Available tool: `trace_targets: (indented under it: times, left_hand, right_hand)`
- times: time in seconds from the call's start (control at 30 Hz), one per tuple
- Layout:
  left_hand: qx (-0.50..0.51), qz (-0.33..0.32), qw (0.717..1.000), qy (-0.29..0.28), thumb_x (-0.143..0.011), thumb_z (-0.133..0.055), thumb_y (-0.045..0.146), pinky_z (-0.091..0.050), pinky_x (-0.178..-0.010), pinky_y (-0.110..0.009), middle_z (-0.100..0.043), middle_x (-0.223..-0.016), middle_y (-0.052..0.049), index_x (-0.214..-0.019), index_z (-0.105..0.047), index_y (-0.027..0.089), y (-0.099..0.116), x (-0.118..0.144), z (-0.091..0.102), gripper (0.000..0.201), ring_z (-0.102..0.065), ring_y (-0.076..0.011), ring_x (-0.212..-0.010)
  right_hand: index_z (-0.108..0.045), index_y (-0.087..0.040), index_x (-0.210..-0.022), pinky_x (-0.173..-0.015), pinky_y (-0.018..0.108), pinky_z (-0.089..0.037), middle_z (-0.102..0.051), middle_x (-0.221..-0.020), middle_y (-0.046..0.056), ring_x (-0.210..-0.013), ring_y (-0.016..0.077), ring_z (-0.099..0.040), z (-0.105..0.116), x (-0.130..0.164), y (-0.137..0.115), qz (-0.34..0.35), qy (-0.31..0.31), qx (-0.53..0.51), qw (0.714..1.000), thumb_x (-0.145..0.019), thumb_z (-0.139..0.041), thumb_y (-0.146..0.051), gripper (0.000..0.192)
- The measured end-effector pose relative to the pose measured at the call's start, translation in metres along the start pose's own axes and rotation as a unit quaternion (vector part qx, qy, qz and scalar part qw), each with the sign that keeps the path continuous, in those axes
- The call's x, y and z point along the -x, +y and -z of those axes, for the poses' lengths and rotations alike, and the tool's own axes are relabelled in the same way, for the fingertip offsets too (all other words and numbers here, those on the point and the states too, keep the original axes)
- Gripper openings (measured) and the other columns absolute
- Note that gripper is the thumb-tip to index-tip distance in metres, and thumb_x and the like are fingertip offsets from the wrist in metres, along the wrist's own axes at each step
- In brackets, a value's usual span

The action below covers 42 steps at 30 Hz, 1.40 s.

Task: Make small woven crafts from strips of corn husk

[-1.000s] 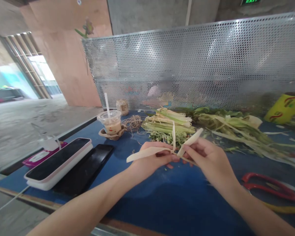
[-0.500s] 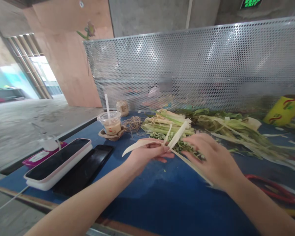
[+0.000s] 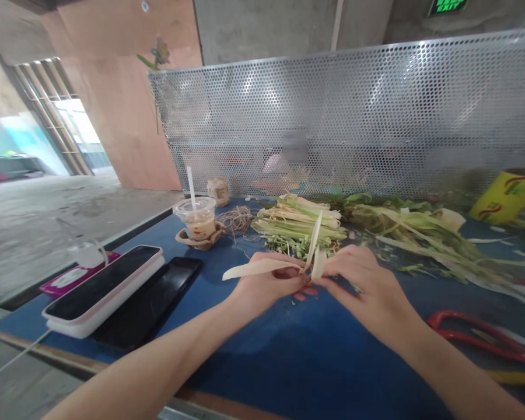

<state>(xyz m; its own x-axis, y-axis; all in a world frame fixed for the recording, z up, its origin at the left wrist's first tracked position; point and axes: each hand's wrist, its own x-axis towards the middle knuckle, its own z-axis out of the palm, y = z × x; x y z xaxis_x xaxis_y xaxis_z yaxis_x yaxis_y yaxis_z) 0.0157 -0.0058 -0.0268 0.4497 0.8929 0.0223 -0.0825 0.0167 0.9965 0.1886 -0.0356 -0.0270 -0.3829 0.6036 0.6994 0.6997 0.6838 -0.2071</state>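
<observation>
Both hands pinch pale husk strips (image 3: 262, 268) where they cross: left hand (image 3: 271, 284) and right hand (image 3: 362, 286), fingers clamped (light, limp, tearable, I'd judge)

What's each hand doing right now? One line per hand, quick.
Left hand: closed, pinching the pale leaf strips at their crossing.
Right hand: closed on the same strips, fingers meeting the left's.
</observation>
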Motion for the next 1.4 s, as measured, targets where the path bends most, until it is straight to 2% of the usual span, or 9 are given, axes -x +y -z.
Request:
trace_targets:
  times: [0.2,0.37,0.5,0.63,0.77,0.9,1.03,1.2,1.4]
  left_hand:
    - [-0.026,0.005,0.999,-0.029,-0.064,-0.067,0.023,-0.053,-0.062,-0.025,-0.069,-0.066,-0.004,-0.071,-0.068,0.013,0.004,0.006,-0.005,0.012,-0.067,-0.0186,-0.069]
    - [-0.017,0.001,0.998,-0.06,-0.068,-0.065,0.026,-0.053,-0.064,-0.025,-0.07,-0.07,-0.006,-0.077,-0.068,0.013,0.006,0.007,-0.005,0.016,-0.067,-0.0192,-0.072]
    - [-0.014,0.005,0.998,-0.069,-0.071,-0.063,0.032,-0.053,-0.061,-0.026,-0.07,-0.069,-0.008,-0.077,-0.068,0.011,0.009,0.007,-0.004,0.022,-0.067,-0.02,-0.069]
    - [0.009,0.023,0.998,-0.06,-0.069,-0.064,0.036,-0.053,-0.056,-0.024,-0.068,-0.062,-0.005,-0.07,-0.067,0.012,0.009,0.006,-0.006,0.024,-0.067,-0.0184,-0.063]
    - [0.053,0.047,0.996,-0.052,-0.067,-0.066,0.038,-0.052,-0.055,-0.024,-0.067,-0.06,-0.004,-0.067,-0.065,0.012,0.004,0.005,-0.007,0.027,-0.066,-0.0178,-0.06]
    - [0.058,0.045,0.995,-0.066,-0.065,-0.066,0.043,-0.05,-0.055,-0.024,-0.068,-0.062,-0.006,-0.068,-0.065,0.01,0.0,0.003,-0.005,0.033,-0.065,-0.017,-0.057]
    - [0.033,0.043,0.994,-0.093,-0.064,-0.065,0.047,-0.049,-0.054,-0.023,-0.067,-0.057,-0.007,-0.064,-0.064,0.01,-0.002,0.003,-0.004,0.038,-0.064,-0.0159,-0.054]
    - [0.0,0.05,0.99,-0.134,-0.061,-0.069,0.044,-0.047,-0.052,-0.022,-0.064,-0.057,-0.007,-0.062,-0.063,0.009,0.001,0.005,-0.004,0.036,-0.062,-0.0148,-0.054]
    - [-0.039,0.024,0.983,-0.176,-0.07,-0.065,0.032,-0.046,-0.054,-0.02,-0.064,-0.064,-0.004,-0.072,-0.063,0.011,0.006,0.01,-0.004,0.021,-0.063,-0.0134,-0.06]
  right_hand:
    - [-0.05,-0.02,-0.056,-0.058,0.028,-0.04,-0.054,-0.057,-0.001,-0.058,0.0142,-0.05,-0.005,-0.002,0.002,-0.132,0.002,-0.02,0.991,-0.076,-0.058,-0.029,0.024]
    - [-0.054,-0.02,-0.073,-0.056,0.025,-0.044,-0.057,-0.067,0.0,-0.061,0.0133,-0.052,-0.003,-0.002,0.003,-0.235,-0.022,-0.118,0.965,-0.074,-0.058,-0.036,0.016]
    - [-0.056,-0.021,-0.087,-0.061,0.027,-0.046,-0.059,-0.079,0.002,-0.069,0.0147,-0.053,-0.002,-0.002,0.004,-0.215,-0.006,-0.132,0.968,-0.073,-0.06,-0.033,0.02]
    - [-0.055,-0.022,-0.091,-0.061,0.027,-0.046,-0.059,-0.077,0.001,-0.068,0.0152,-0.054,-0.004,-0.001,-0.002,-0.186,0.033,-0.091,0.978,-0.073,-0.061,-0.03,0.02]
    - [-0.057,-0.023,-0.083,-0.068,0.03,-0.046,-0.062,-0.079,0.002,-0.074,0.0163,-0.058,-0.004,0.001,-0.008,-0.071,0.082,-0.011,0.994,-0.076,-0.058,-0.021,0.008]
    - [-0.061,-0.024,-0.084,-0.071,0.029,-0.046,-0.064,-0.08,0.002,-0.077,0.0154,-0.06,-0.002,0.002,-0.011,0.018,0.115,0.0,0.993,-0.08,-0.053,-0.015,0.012]
    - [-0.062,-0.024,-0.079,-0.065,0.026,-0.049,-0.065,-0.073,0.001,-0.071,0.014,-0.061,-0.002,0.001,-0.014,0.017,0.126,-0.046,0.991,-0.078,-0.055,-0.013,0.013]
    - [-0.061,-0.022,-0.074,-0.06,0.024,-0.049,-0.066,-0.07,0.0,-0.064,0.0129,-0.061,-0.005,0.0,-0.014,-0.028,0.084,-0.075,0.993,-0.074,-0.06,-0.015,0.008]
    - [-0.061,-0.021,-0.069,-0.059,0.021,-0.049,-0.063,-0.071,0.001,-0.066,0.0114,-0.06,0.001,-0.001,-0.01,0.015,0.091,-0.115,0.989,-0.073,-0.061,-0.01,0.011]
